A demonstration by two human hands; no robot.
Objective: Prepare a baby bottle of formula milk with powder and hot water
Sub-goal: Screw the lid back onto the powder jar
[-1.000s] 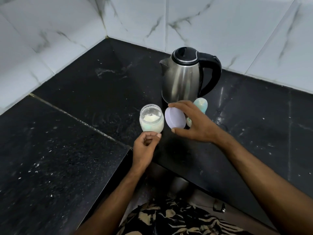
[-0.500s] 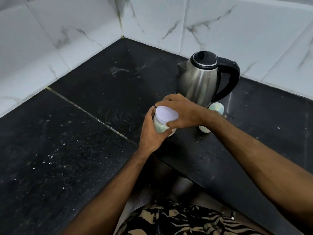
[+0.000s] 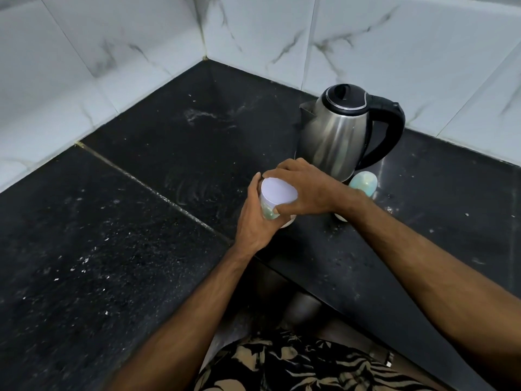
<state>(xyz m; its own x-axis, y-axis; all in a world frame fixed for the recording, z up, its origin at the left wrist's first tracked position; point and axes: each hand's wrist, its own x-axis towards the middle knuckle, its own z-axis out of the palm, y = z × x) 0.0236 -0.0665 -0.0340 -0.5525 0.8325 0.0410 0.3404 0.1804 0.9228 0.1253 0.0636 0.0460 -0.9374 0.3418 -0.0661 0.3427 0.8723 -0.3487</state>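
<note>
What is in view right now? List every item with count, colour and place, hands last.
jar: one, clear with pale green tint, on the counter in front of the kettle.
lid: one, white, on top of the jar.
kettle: one, steel with black lid and handle, back right.
baby bottle: one, pale green, beside the kettle, partly hidden.
counter: black stone, white marble wall tiles behind.
left hand: grips the jar.
right hand: grips the lid.
</note>
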